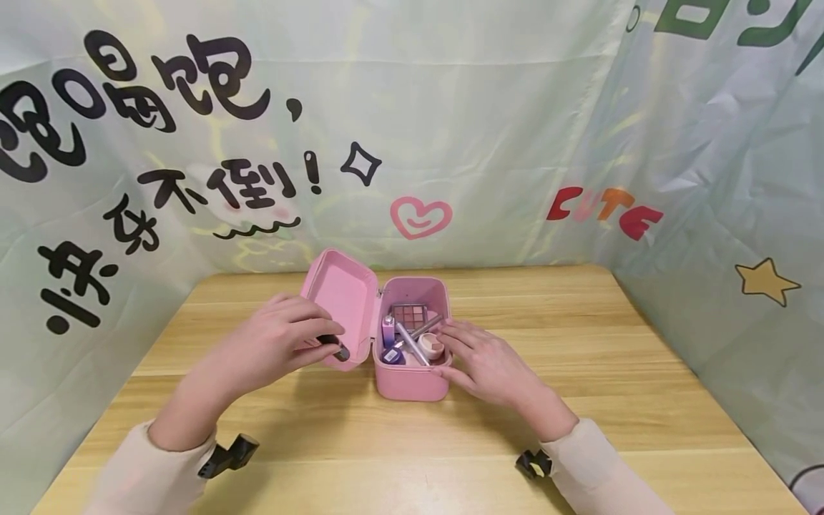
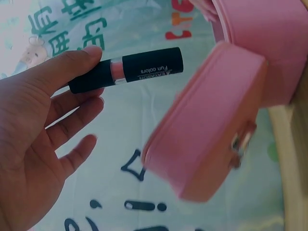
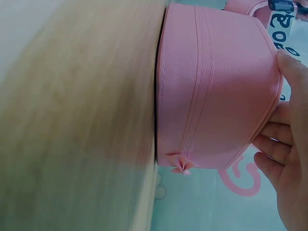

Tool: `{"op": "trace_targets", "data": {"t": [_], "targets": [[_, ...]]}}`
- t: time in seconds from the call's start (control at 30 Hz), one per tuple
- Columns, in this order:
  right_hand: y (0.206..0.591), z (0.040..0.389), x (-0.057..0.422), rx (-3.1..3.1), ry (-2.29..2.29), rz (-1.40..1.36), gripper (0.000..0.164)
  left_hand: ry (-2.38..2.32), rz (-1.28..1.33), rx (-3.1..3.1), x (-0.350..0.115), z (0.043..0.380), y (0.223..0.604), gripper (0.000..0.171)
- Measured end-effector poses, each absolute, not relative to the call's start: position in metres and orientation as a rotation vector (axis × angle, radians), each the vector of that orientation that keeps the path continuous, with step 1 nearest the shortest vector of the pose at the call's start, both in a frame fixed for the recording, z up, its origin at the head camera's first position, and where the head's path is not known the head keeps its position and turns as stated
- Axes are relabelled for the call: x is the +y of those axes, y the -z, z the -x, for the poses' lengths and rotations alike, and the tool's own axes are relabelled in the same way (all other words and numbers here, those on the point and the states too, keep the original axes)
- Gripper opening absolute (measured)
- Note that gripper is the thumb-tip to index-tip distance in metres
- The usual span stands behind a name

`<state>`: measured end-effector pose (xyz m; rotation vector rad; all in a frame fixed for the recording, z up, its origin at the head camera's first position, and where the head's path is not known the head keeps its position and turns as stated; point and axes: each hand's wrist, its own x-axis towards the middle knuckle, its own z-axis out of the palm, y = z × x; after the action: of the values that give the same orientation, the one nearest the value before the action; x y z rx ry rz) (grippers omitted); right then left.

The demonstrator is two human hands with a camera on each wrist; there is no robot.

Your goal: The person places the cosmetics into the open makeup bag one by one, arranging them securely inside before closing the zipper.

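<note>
My left hand [image 1: 283,336] pinches a black lipstick [image 2: 139,69] with a pinkish band between thumb and fingers, in front of the raised lid [image 1: 344,293] of a pink makeup case [image 1: 412,384]. Pale lettering runs along the tube in the left wrist view. My right hand [image 1: 486,361] rests at the case's right rim, thumb toward the front corner and fingers loosely bent along the edge. Inside lie an eyeshadow palette [image 1: 410,315], slim silvery tubes [image 1: 412,343], a small purple tube [image 1: 388,331], a dark blue item [image 1: 392,355] and a round cream jar [image 1: 430,347].
The case stands on a wooden table [image 1: 547,322], its lid swung out to the left on its hinge side. A printed cloth backdrop [image 1: 502,143] hangs behind the table and along both sides. A pink bow-like tag [image 3: 181,163] sticks out low on the case.
</note>
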<state>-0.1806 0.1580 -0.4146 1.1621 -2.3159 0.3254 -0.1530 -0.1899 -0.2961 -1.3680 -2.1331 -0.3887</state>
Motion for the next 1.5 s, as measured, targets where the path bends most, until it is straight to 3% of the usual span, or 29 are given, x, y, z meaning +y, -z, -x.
{"op": "trace_targets", "data": {"t": [1.5], "targets": [[0.414, 0.18, 0.158, -2.349, -0.307, -1.146, 0.072, 0.108, 1.291, -2.505, -0.077, 0.234, 0.3, 0.025]]}}
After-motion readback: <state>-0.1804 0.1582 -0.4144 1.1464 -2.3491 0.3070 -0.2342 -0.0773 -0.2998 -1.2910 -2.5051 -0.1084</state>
